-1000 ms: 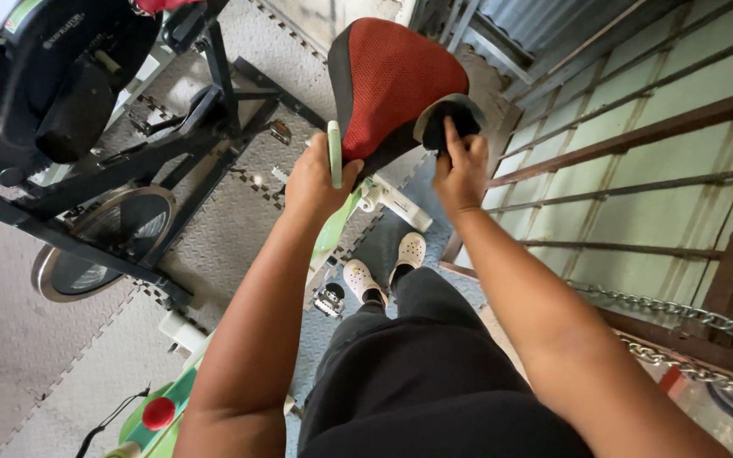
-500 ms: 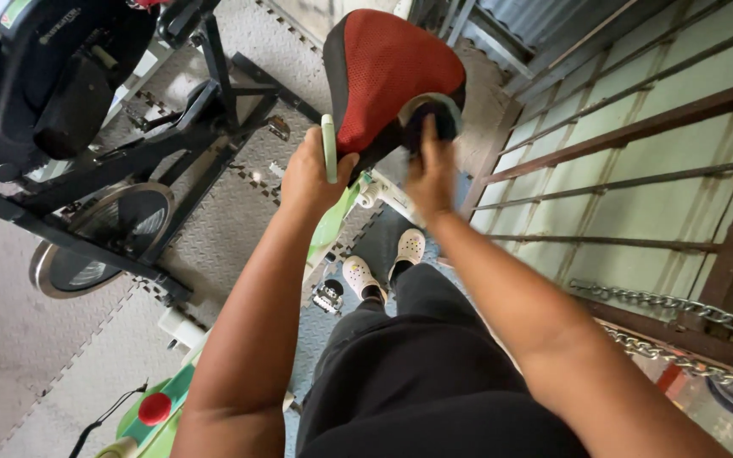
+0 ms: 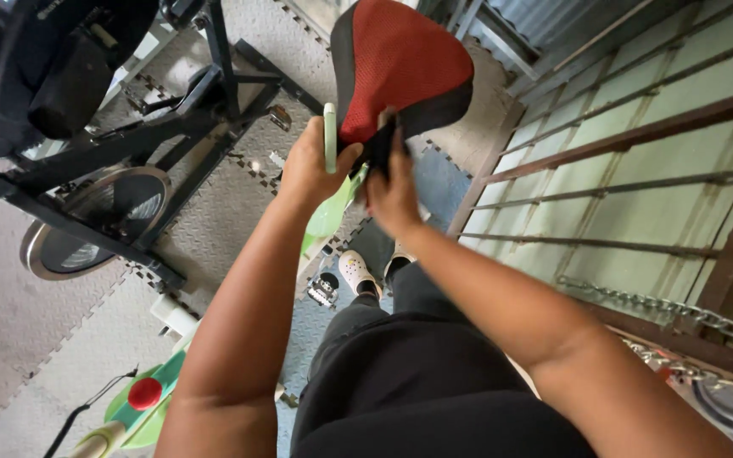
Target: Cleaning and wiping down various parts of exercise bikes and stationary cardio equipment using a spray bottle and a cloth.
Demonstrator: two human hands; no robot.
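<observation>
Red saddle (image 3: 396, 59), left hand (image 3: 309, 165) fingers around pale-green phone (image 3: 329, 136) (right hand (image 3: 392, 191) pinching dark cloth (image 3: 381, 146)).

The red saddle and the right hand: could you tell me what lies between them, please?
In the head view, a dark cloth lies between the right hand and the red saddle's black edge.

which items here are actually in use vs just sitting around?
In use:
- red and black saddle
- dark cloth pressed to the saddle by the right hand
- pale green phone in the left hand

Sitting around:
- black exercise bike
- chain
- red knob
</observation>
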